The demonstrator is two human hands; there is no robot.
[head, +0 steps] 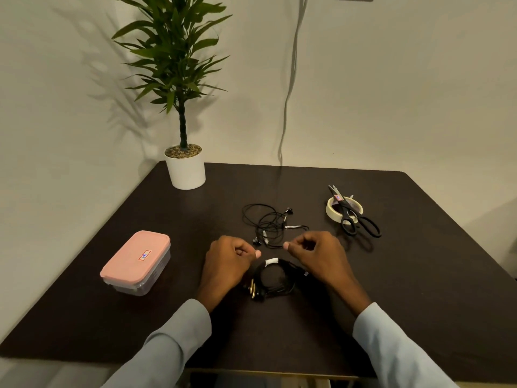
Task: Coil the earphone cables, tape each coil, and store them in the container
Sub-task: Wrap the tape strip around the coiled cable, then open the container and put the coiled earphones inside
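One taped coil | one loose earphone tangle | one container | hands curled, empty

The table was dark brown. The container had a pink lid with a small red-and-white label. Both earphone cables were black, one coil bound with white tape. The scissors were black, the tape roll cream, the plant pot white, the leaves green, the sleeves pale blue.

On the dark brown table, a coiled black earphone cable bound with white tape is seen between the left hand and right hand, both curled with thumb and forefinger pinched. A loose black earphone cable is seen beyond them, a pink-lidded clear plastic container at the left.
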